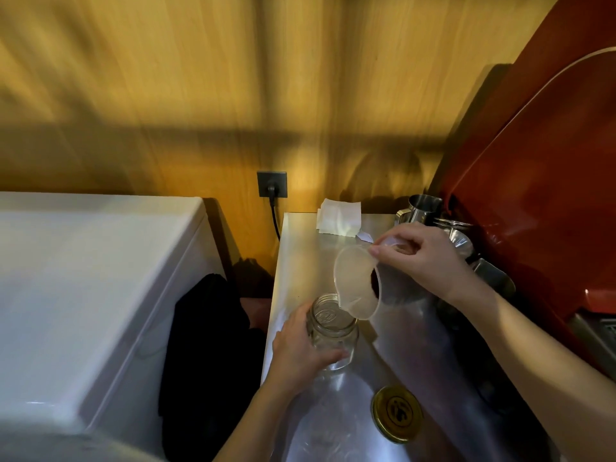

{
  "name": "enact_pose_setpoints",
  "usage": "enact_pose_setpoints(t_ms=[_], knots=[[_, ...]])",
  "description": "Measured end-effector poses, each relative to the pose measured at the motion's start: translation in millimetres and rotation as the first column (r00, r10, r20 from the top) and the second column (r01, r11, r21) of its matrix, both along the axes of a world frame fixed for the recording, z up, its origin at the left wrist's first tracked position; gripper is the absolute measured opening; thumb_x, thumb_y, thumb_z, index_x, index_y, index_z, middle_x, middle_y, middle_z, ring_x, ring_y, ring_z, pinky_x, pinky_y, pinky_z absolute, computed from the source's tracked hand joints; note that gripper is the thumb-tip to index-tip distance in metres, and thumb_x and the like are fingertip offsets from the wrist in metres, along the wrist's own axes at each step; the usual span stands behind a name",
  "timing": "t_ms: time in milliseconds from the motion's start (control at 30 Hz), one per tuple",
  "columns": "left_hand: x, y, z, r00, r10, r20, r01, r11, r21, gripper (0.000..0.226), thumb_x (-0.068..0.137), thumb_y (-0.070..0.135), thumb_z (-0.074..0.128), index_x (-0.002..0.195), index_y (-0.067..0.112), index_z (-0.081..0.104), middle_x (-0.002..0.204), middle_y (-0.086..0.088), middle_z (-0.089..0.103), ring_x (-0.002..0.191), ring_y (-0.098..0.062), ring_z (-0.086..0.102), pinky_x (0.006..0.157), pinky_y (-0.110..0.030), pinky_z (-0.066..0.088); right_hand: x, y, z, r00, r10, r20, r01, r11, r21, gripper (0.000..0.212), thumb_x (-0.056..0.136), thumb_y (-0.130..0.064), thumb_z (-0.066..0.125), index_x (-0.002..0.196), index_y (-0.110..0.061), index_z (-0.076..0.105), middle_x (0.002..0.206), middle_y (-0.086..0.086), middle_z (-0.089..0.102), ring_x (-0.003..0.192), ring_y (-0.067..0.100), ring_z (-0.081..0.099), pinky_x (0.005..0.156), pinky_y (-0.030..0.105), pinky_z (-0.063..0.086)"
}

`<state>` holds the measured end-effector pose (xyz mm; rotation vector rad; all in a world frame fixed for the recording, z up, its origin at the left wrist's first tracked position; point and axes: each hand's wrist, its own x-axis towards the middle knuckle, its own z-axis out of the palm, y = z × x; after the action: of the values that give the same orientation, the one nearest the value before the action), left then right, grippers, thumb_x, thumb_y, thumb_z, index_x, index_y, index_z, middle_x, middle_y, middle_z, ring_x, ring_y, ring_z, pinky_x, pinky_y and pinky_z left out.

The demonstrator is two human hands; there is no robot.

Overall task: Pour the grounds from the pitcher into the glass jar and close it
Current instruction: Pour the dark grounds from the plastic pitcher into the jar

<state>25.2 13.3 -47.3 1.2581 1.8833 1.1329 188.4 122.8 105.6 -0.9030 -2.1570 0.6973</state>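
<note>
Step in hand: pour, at its start; the grounds have not visibly reached the jar yet.

Glass jar (331, 331): upright on the steel counter (300, 248), mouth open, looks empty. Placed close to the counter's left edge, directly under the pitcher's lip, presumably so the fall is short.

Left hand (300, 348): wrapped around the jar's left side, fingers curled and closed against the glass near its base, thumb up toward the neck. Judged purpose: to steady the jar so a nudge from the pitcher does not shift it.

Pitcher (358, 285): translucent plastic, tipped steeply down and to the left, rim just above and to the right of the jar mouth (whether rim touches glass, cannot tell).

Grounds (376, 281): dark mass lying against the pitcher's lower inside wall, near its base, not yet at the spout.

Right hand (420, 258): grips the pitcher from above at its handle end; fingers folded tight around it, thumb pressed along the rim. No spread.

Lid (396, 413): gold, lying flat on the counter nearer the person, well apart from the jar, untouched (within easy reach for closing).

Risk, judged: clumped grounds may release all at once and overshoot the narrow mouth.
</note>
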Motion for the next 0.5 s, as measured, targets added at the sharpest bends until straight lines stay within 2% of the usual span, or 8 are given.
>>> enact_pose_setpoints(t_ms=[167, 333, 500], knots=[[2, 0, 1, 1.000, 0.015, 0.013, -0.015, 1.000, -0.003, 0.098, 0.044, 0.051, 0.083, 0.130, 0.037, 0.038, 0.131, 0.009, 0.054, 0.123, -0.016, 0.049, 0.105, -0.045, 0.041, -11, -7, 7, 0.987, 0.046, 0.152, -0.064, 0.990, 0.122, 0.016, 0.075, -0.033, 0.070, 0.079, -0.017, 0.069, 0.079, -0.001, 0.064, 0.081, 0.018, 0.054, 0.069, 0.034, 0.043], [2, 0, 1, 1.000, 0.009, 0.020, -0.010, 1.000, 0.010, 0.097, 0.046, 0.044, 0.086, 0.131, 0.030, 0.041, 0.130, 0.006, 0.056, 0.122, -0.017, 0.050, 0.105, -0.046, 0.041, -18, -9, 8, 0.972, 0.057, 0.230, -0.107, 0.972, 0.209, 0.022, 0.076, -0.034, 0.069, 0.084, -0.013, 0.069, 0.072, -0.016, 0.050, 0.074, 0.011, 0.045, 0.064, 0.029, 0.032], [3, -1, 3, 1.000, 0.022, -0.006, -0.022, 1.000, 0.002, 0.094, 0.048, 0.044, 0.088, 0.129, 0.033, 0.041, 0.129, 0.008, 0.056, 0.121, -0.016, 0.051, 0.104, -0.045, 0.042, -24, -10, 12, 0.951, 0.101, 0.292, -0.175, 0.955, 0.238, 0.021, 0.078, -0.031, 0.069, 0.085, -0.012, 0.067, 0.082, 0.003, 0.062, 0.081, 0.014, 0.043, 0.073, 0.032, 0.029]])
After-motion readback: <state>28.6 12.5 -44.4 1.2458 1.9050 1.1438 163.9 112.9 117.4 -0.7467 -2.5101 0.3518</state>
